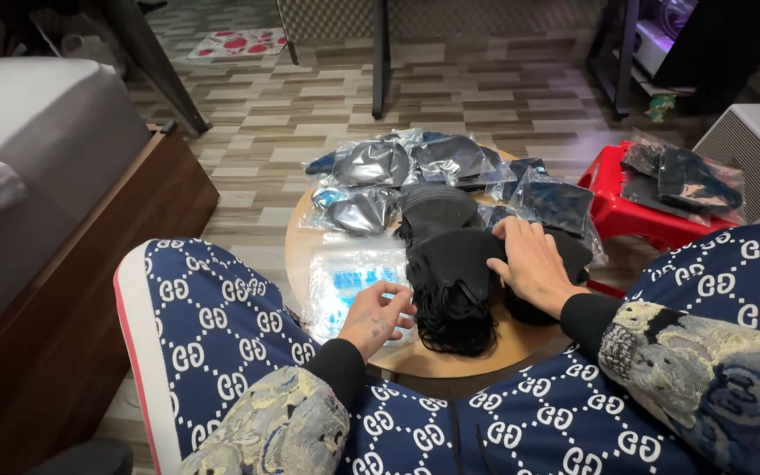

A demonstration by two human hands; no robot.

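Note:
A pile of loose black face masks (450, 273) lies on a small round wooden table (415, 356) between my knees. My right hand (531, 261) rests flat on the right side of the pile, fingers spread over a mask. My left hand (377, 315) hovers just left of the pile, fingers curled and apart, over a stack of empty clear plastic bags (345, 283); it holds nothing. Several masks sealed in clear bags (398, 171) are heaped at the far side of the table.
A red plastic stool (613, 211) at the right carries more bagged black masks (683, 176). A bed with a wooden frame (63, 264) runs along the left. A white speaker-like box (758, 149) stands far right. Table legs and a patterned floor lie beyond.

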